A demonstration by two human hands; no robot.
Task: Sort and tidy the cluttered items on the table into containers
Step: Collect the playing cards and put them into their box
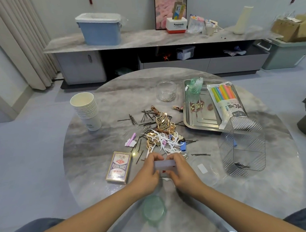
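Nearest the lens, a round green lid (154, 209) lies flat at the near edge of the marble counter (95, 166), just below two bare forearms. Beyond it the left hand (148, 171) and right hand (182, 171) meet over a small stack of playing cards (164, 164), the fingers of each curled round a short end so the pack is pinched between them, raised a little off the surface. Its box (118, 167) lies just to the left — printed face up. Cards of this kind are likely light, thin and slick, apt to fan or slide apart, so a hold across the edges with the stack squared looks safest. Behind the hands sprawls a heap of hairpins, clips and white floss picks (160, 136); a ribbed clear bin (243, 148) at right holds a few black pins, and a glass jar (166, 90), a steel tray (186, 116) and stacked paper cups (86, 108) stand farther back.
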